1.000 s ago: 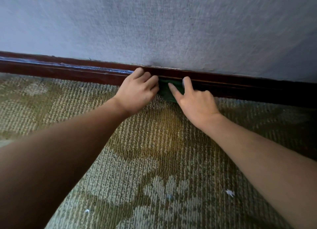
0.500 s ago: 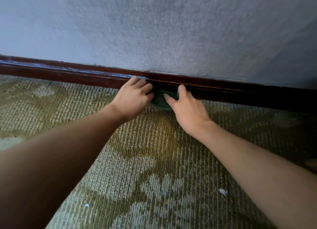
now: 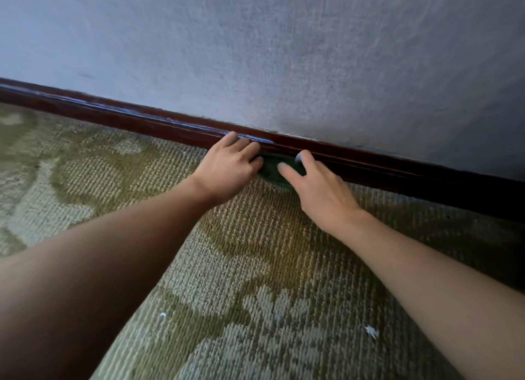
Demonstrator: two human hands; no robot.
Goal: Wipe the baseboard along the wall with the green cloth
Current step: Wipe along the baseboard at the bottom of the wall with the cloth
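Observation:
A dark reddish-brown baseboard [image 3: 119,116] runs along the foot of the grey-blue wall [image 3: 284,52], sloping down to the right. The green cloth [image 3: 272,170] is bunched against the baseboard where it meets the carpet, mostly hidden between my hands. My left hand [image 3: 227,170] presses on the cloth's left end with curled fingers touching the baseboard. My right hand [image 3: 318,189] holds the cloth's right end, with the thumb on top of it and the index finger up against the baseboard.
An olive-green patterned carpet [image 3: 227,266] covers the floor. Small white specks of debris [image 3: 371,330] lie on it near the bottom. The baseboard's right stretch [image 3: 454,186] lies in shadow.
Both hands and the cloth have stayed together on the baseboard. The view has shifted, so the baseboard now slopes more steeply down to the right.

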